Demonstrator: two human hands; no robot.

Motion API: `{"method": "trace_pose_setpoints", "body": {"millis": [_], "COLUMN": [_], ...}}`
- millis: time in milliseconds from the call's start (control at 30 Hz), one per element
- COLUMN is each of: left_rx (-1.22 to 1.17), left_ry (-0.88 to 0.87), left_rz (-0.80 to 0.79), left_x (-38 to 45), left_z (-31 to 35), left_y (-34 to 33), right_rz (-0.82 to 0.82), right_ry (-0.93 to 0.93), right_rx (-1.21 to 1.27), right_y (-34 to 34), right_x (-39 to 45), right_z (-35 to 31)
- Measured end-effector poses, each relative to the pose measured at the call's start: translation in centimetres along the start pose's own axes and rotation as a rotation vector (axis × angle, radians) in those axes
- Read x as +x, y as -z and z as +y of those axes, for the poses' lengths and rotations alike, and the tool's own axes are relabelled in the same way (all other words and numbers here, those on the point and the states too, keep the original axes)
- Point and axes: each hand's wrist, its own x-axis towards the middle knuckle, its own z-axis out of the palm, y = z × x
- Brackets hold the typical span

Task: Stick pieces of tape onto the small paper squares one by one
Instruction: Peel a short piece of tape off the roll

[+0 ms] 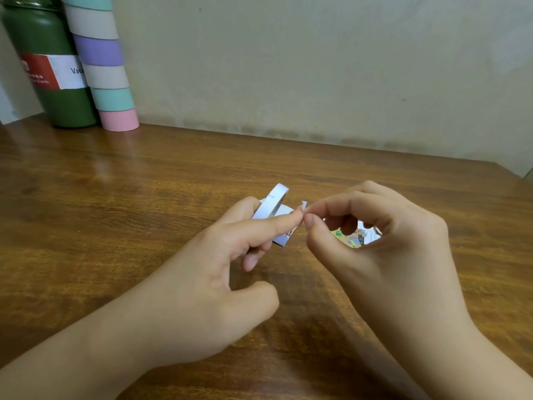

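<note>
A white roll of tape (271, 202) stands tilted above the table, held by the curled fingers of my left hand (227, 269). That hand's index finger points right and touches a tiny white piece of tape (303, 205). My right hand (380, 252) pinches this piece between thumb and index finger. Under the hands lie small paper squares: a white one (284, 236) below the roll, and a colourful printed one (356, 236) seen through the ring of my right fingers. Most of each square is hidden.
A dark green flask (43, 62) with a red and white label stands at the back left on the wooden table (144, 197). Beside it rises a stack of pastel tape rolls (101, 64). A pale wall runs behind the table.
</note>
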Motion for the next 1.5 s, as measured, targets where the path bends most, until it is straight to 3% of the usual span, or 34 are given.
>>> {"method": "trace_pose_setpoints", "body": {"millis": [1000,1167,1300,1433,1500], "left_rx": [-0.378,-0.414,-0.342,0.017,0.056], "left_ry": [0.029,0.035,0.015,-0.061,-0.051], "left_rz": [-0.011,-0.022,-0.023,0.022,0.001], "left_x": [0.61,0.74,0.38,0.06,-0.09], "left_z": [-0.47,-0.51,-0.33,-0.16,0.00], "left_y": [0.40,0.47,0.30,-0.06,0.00], "right_rz": [-0.121,-0.114,-0.046,-0.004,-0.012], "right_ry": [-0.226,-0.198,-0.032,0.035,0.031], "right_rx": [0.362,0.362,0.124,-0.010,-0.023], "right_y": [0.72,0.81,0.58,0.40,0.34], "right_x": [0.44,0.43,0.27,0.13,0.09], "right_z": [-0.25,-0.24,-0.22,-0.10,-0.05]}}
